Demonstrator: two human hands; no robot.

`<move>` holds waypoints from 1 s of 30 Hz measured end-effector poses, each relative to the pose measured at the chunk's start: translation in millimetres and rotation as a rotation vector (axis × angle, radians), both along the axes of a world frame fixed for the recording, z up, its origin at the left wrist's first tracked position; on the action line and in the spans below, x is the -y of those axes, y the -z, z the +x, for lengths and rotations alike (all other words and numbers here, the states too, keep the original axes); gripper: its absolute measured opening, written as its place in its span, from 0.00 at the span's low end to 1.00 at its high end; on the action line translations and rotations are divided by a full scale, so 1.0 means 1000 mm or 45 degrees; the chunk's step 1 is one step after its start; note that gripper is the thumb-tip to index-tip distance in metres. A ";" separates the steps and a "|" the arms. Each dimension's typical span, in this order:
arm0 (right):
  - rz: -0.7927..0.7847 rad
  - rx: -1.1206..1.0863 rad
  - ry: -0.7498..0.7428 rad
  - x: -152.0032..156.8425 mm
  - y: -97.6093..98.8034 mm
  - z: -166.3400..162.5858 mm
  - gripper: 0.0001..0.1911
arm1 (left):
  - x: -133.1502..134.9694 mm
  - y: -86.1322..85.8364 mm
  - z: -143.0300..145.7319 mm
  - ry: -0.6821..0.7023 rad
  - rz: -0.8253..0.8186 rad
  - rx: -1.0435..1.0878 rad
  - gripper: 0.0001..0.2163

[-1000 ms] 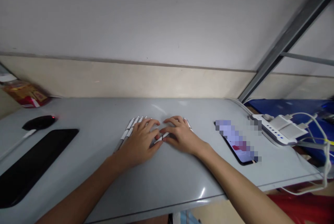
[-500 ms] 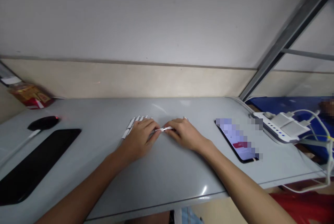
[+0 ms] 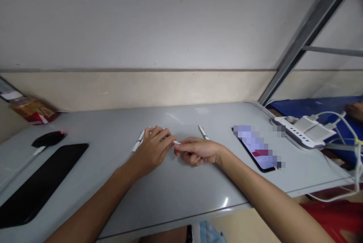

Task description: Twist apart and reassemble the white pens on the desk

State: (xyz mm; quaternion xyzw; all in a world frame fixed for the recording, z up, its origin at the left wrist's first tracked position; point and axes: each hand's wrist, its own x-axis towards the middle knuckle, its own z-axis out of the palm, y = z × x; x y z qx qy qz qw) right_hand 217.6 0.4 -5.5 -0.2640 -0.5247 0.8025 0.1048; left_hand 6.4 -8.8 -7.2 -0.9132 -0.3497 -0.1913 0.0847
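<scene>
My left hand (image 3: 154, 148) rests with curled fingers on a row of white pens (image 3: 139, 141) lying on the grey table (image 3: 176, 190). My right hand (image 3: 197, 150) is turned on its side, its fingers pinched on one white pen (image 3: 177, 142) whose tip pokes out toward the left hand. The two hands nearly touch at that pen. Another white pen (image 3: 203, 132) lies alone just beyond my right hand.
A phone (image 3: 256, 147) with a lit screen lies right of my hands. A white power strip (image 3: 300, 137) with chargers and cables sits at the right edge. A black pad (image 3: 39, 180), a black mouse (image 3: 48, 138) and a red packet (image 3: 32, 111) are at the left.
My right hand has lifted off the row, rolled onto its side and drawn one pen out. The single pen behind it is now uncovered. The left hand stays on the row.
</scene>
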 end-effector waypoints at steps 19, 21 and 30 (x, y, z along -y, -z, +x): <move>1.835 0.969 0.274 0.011 -0.001 -0.011 0.24 | -0.006 0.004 -0.004 -0.106 -0.082 -0.021 0.11; 1.893 1.064 0.269 0.011 -0.003 -0.011 0.25 | -0.006 0.005 -0.003 -0.150 -0.108 -0.027 0.12; 1.970 0.837 0.342 0.006 0.002 -0.008 0.15 | 0.002 0.002 0.004 -0.147 -0.129 -0.039 0.11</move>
